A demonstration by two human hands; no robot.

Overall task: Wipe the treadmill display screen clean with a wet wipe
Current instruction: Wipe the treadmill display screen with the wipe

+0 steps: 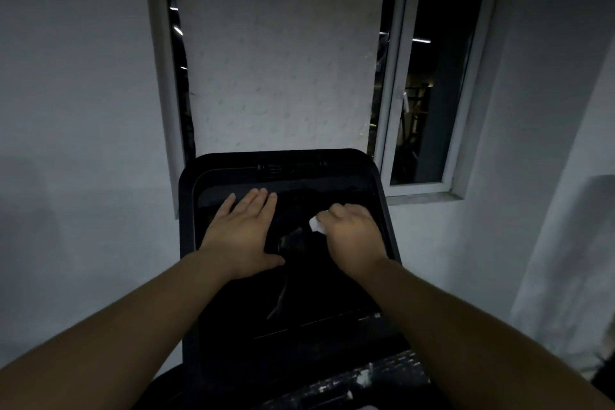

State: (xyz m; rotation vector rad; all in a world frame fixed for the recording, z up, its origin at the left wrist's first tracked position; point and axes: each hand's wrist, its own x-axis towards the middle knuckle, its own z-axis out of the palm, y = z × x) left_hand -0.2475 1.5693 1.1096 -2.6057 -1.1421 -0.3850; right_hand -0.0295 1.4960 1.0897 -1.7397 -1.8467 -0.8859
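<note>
The right hand (352, 236) clenches a white wet wipe (315, 225) against the dark treadmill display screen (299, 276); the left hand (244, 233) lies flat, fingers released.

Dim room, wide-angle edge bending, soft detail

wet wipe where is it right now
In the head view the wet wipe is bunched in the right hand, pressed on the upper right part of the treadmill display screen, across from the left hand lying flat.
</note>
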